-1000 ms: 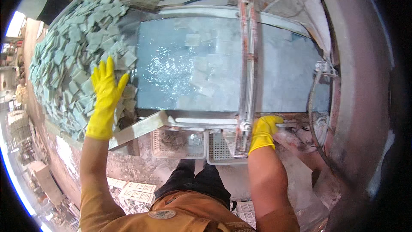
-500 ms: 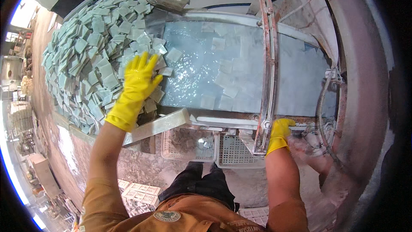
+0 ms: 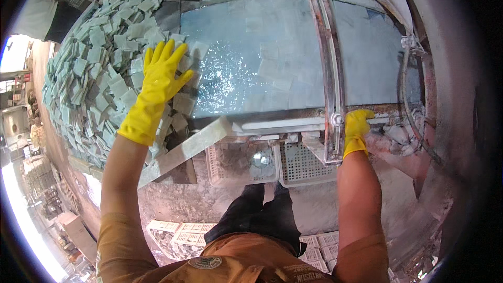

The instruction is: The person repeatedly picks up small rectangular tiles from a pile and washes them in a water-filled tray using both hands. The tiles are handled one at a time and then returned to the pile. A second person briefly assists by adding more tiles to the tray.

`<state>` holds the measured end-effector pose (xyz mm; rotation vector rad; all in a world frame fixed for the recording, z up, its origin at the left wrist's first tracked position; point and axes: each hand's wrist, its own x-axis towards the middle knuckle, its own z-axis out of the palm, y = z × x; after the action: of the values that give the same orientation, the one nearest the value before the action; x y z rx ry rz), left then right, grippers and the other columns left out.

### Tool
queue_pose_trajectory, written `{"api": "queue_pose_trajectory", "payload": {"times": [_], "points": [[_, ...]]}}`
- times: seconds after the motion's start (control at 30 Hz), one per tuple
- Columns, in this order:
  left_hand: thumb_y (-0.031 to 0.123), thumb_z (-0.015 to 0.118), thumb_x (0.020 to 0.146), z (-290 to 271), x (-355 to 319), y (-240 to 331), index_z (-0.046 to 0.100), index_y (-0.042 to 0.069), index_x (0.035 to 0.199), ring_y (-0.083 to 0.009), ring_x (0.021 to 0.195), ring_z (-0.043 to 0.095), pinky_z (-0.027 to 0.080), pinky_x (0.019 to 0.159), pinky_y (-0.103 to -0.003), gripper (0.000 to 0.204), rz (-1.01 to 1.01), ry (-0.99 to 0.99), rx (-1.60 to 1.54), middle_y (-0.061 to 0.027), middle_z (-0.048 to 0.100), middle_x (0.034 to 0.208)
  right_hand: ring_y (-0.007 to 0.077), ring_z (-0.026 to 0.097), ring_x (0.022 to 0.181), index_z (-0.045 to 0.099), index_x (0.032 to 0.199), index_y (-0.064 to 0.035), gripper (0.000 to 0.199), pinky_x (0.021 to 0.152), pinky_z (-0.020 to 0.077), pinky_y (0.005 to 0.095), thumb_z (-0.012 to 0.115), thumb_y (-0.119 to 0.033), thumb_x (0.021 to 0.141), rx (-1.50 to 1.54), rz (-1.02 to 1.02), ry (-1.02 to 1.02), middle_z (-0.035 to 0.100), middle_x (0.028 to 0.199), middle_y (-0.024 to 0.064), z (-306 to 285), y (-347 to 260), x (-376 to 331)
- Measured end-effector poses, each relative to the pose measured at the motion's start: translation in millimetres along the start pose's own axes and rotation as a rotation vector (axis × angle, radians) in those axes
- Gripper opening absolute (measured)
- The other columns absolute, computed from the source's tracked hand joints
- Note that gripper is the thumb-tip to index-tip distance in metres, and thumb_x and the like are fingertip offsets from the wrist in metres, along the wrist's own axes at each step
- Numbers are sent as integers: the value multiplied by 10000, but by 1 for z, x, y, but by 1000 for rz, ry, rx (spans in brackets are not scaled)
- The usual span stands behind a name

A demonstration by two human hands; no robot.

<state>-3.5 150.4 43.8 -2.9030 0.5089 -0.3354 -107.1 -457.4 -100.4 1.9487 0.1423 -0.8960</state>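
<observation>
My left hand (image 3: pixel 163 71), in a yellow rubber glove, lies with fingers spread on the right edge of a heap of pale green square tiles (image 3: pixel 97 68). Beside its fingertips, a few tiles rest where the heap meets a wet, bluish flat bed (image 3: pixel 225 84). Thin square tiles (image 3: pixel 270 68) lie flat on that bed, blurred by water and glare. On the bed's near side my right hand (image 3: pixel 358 126), gloved alike, is closed on the edge rail (image 3: pixel 380 119), just right of a rusty metal crossbar (image 3: pixel 329 68). Some of its fingers are hidden.
Two pale plastic baskets (image 3: pixel 243 178) stand below the bed's near side, the left one with broken pieces in it. A pale slanted board (image 3: pixel 183 149) borders the heap. A hose (image 3: pixel 404 84) hangs at the right. Boxes (image 3: pixel 191 234) lie by my legs.
The whole view has shifted and turned slightly, so the bed sits higher in it. My left hand stays at the heap's edge with fingers spread. My right hand keeps its place beside the crossbar.
</observation>
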Motion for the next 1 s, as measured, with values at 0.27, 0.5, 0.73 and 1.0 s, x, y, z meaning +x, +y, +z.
{"api": "queue_pose_trajectory", "payload": {"times": [0.27,0.5,0.73,1.0], "points": [[286,689,988,-1,47,-93,713,220,1413,-419,1409,574,374,1233,-568,430,23,4,244,-156,655,1516,336,717,1264,755,1375,-94,420,993,603,571,582,-322,1067,119,0,-70,757,1375,126,-54,10,-27],[219,735,915,-10,12,-42,743,170,1323,-431,1440,553,372,1244,-556,411,221,-110,-121,-155,658,1503,352,712,1257,717,1395,-78,529,994,602,548,560,-448,1050,2474,1465,19,741,1389,154,-44,2,-2],[232,739,916,33,5,-17,786,87,1000,-436,1434,556,355,1241,-598,174,86,17,-190,-165,701,1426,368,707,1250,679,1415,-62,654,994,600,525,537,-573,1033,2618,1503,-49,726,1403,181,-66,-4,2],[192,810,943,-90,-22,59,748,85,1206,-476,1432,565,379,1248,-590,291,287,-287,-864,-197,682,1457,386,701,1242,636,1438,-44,806,995,599,499,512,-717,1014,2541,1696,5,708,1418,213,-59,-2,0]]}}
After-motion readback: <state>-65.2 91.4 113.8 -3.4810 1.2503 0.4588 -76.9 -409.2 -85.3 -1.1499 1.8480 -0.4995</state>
